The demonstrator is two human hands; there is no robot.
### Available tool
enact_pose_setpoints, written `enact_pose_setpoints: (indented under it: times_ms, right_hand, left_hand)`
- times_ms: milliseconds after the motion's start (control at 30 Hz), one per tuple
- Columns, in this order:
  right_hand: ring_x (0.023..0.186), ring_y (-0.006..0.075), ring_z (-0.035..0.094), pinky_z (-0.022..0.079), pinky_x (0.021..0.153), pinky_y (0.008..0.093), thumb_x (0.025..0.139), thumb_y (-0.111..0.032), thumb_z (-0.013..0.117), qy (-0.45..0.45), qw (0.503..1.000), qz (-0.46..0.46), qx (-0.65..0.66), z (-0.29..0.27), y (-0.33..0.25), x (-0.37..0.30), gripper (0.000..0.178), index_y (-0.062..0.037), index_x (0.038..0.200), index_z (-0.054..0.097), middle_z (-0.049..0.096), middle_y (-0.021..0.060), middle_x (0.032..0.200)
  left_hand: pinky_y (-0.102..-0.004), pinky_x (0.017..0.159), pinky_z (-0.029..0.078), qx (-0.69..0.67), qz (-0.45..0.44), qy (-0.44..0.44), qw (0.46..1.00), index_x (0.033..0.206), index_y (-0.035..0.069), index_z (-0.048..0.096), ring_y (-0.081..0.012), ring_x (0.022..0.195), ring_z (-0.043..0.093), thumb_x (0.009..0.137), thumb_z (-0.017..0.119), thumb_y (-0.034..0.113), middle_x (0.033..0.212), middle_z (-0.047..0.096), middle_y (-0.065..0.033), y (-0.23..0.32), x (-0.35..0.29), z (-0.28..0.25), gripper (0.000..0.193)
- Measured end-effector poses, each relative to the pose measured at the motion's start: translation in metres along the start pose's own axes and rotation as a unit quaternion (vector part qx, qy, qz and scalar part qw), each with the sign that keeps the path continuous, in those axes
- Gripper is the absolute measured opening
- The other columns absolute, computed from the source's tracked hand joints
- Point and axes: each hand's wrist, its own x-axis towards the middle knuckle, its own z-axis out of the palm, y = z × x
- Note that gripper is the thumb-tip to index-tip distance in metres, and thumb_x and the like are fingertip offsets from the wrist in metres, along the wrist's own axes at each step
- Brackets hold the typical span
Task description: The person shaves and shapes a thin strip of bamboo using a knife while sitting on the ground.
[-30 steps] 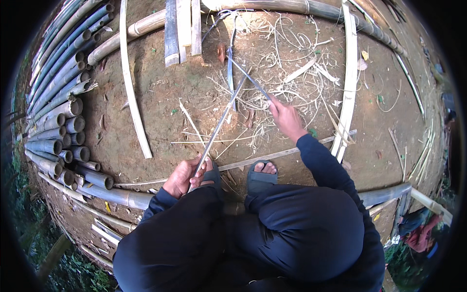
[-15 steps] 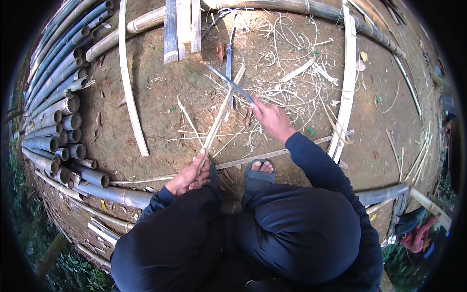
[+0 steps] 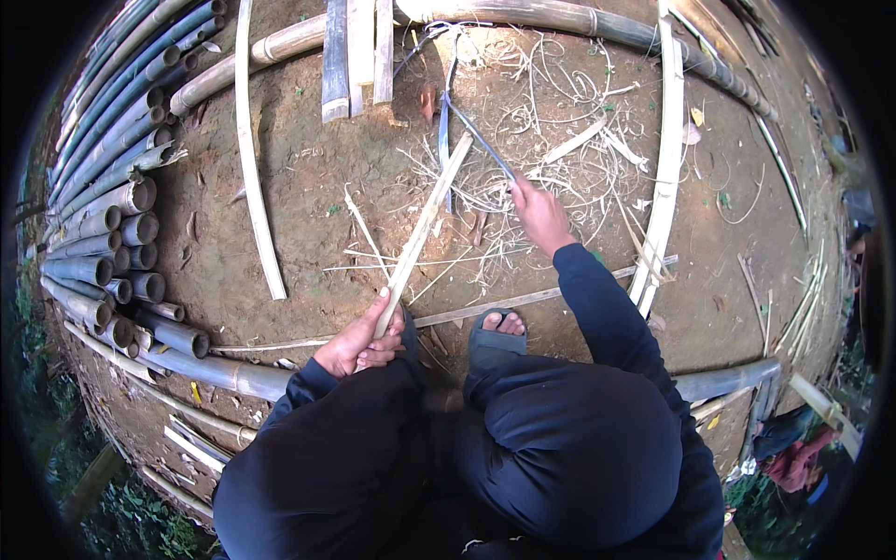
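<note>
My left hand (image 3: 359, 341) is closed round the near end of a pale split bamboo strip (image 3: 422, 235), beside my left foot. The strip slants up and to the right, away from me. My right hand (image 3: 544, 219) grips a knife (image 3: 483, 142) with a long, narrow dark blade. The blade points away and to the left, just past the strip's far tip; whether they touch I cannot tell. Beneath them, curly bamboo shavings (image 3: 560, 103) cover the ground, and the knife's handle is mostly hidden in my fist.
Bamboo poles (image 3: 121, 224) lie stacked on the left. A thick pole (image 3: 551, 13) crosses the far side, with split slats (image 3: 336, 65) leaning on it. Long pale strips flank the work, one at left (image 3: 254, 168), one at right (image 3: 666, 168). Another person (image 3: 793, 457) is at the right edge.
My right hand has moved the knife slightly right and nearer me. Its blade, earlier crossing the strip, now lies at the strip's far tip. My left hand keeps its hold.
</note>
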Motion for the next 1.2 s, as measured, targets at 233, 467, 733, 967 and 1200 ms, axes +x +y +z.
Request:
enact_pose_setpoints:
  times_ms: [233,467,733,967,1200]
  right_hand:
    - [0.072,0.039,0.067,0.052,0.066,0.0514,0.102,-0.038,0.044,0.017,0.999,0.042,0.006,0.001,-0.01,-0.032,0.047,-0.0116,0.141,0.05,0.065,0.0229,0.08]
    - [0.08,0.0359,0.062,0.051,0.076,0.0473,0.098,-0.031,0.053,0.149,0.984,0.102,-0.002,0.028,-0.016,-0.073,0.04,-0.0102,0.131,0.061,0.056,0.0208,0.097]
    - [0.091,0.0209,0.067,0.053,0.08,0.035,0.094,-0.025,0.064,0.171,0.939,0.112,0.275,-0.049,-0.019,-0.004,0.035,-0.0062,0.125,0.065,0.067,0.0158,0.101]
    - [0.097,0.0161,0.067,0.055,0.073,0.0251,0.093,-0.018,0.07,0.077,0.872,0.109,0.471,-0.018,-0.018,0.041,0.045,-0.0036,0.133,0.057,0.069,0.0144,0.114]
    - [0.087,0.0155,0.068,0.057,0.066,0.0233,0.096,-0.017,0.064,-0.007,0.765,0.135,0.63,-0.015,-0.013,0.038,0.04,0.0001,0.131,0.056,0.068,0.0126,0.106]
  left_hand:
    - [-0.0186,0.027,0.02,0.089,0.017,0.06,0.994,0.085,0.011,0.045,-0.0022,0.032,0.021,0.099,0.031,0.066,0.049,0.025,0.0076,0.001,-0.017,0.006,0.058]
    - [-0.0189,0.029,0.02,0.15,0.028,0.064,0.986,0.085,0.011,0.045,-0.0033,0.031,0.021,0.102,0.03,0.06,0.047,0.025,0.0065,0.007,-0.029,0.014,0.054]
    - [-0.0187,0.028,0.022,0.153,-0.014,0.053,0.987,0.08,0.01,0.048,-0.0036,0.031,0.022,0.098,0.033,0.066,0.047,0.026,0.005,0.0,-0.022,0.017,0.061]
    - [-0.0219,0.028,0.022,0.233,0.011,0.054,0.971,0.08,0.009,0.048,-0.006,0.03,0.023,0.096,0.032,0.07,0.048,0.027,0.0048,-0.009,-0.032,0.009,0.065]
    - [-0.0275,0.061,0.043,0.418,0.092,0.16,0.89,0.074,0.009,0.053,-0.0104,0.059,0.043,0.096,0.028,0.073,0.061,0.042,0.0019,-0.004,-0.043,0.002,0.072]
